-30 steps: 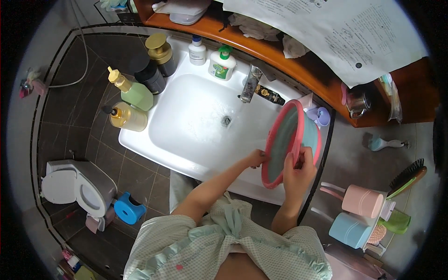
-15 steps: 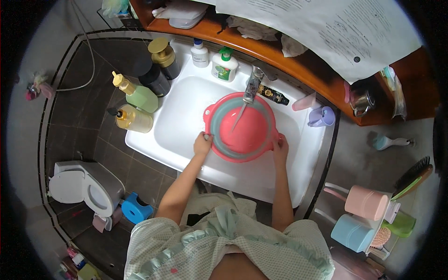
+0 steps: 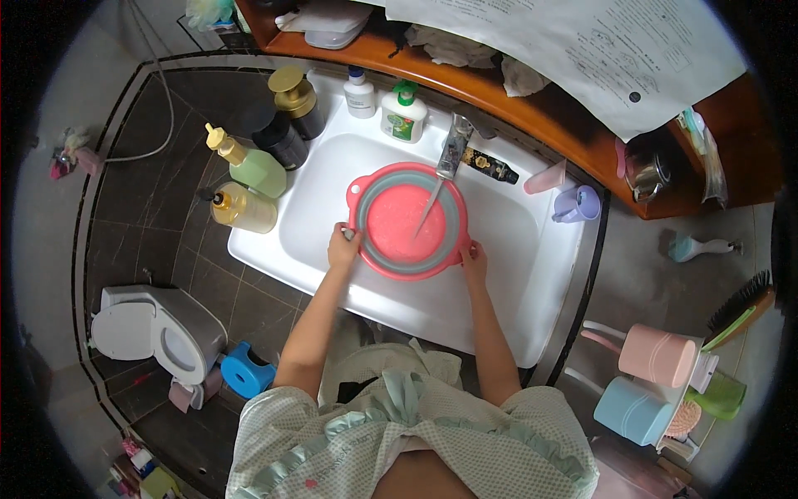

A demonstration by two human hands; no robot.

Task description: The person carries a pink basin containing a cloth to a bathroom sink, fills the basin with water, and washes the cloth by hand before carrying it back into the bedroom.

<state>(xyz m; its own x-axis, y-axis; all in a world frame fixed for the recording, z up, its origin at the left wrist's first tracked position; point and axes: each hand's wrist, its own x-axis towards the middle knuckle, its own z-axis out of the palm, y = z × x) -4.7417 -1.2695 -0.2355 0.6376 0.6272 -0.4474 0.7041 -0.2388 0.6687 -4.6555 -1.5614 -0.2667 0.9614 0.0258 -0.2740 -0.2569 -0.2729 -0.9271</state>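
A round pink basin (image 3: 406,224) with a grey band inside its rim is in the white sink (image 3: 524,274). Water runs in a thin stream from the metal faucet (image 3: 455,148) into it. My left hand (image 3: 342,247) is closed on the basin's left edge, below a handle tab with a hole. At the lower right edge, my right hand (image 3: 474,260) grips the other handle, fingers partly hidden by the rim.
Along the sink's back stand a white bottle (image 3: 360,93), a green-capped soap bottle (image 3: 404,112), a dark tube (image 3: 490,165) and a purple cup (image 3: 575,205). Pump bottles (image 3: 243,208) line its left side. A wooden shelf (image 3: 332,54) overhangs the back.
Both hands have shifted the basin to the left and slightly away from me, so the stream now lands nearer its right side. My grip stays the same.
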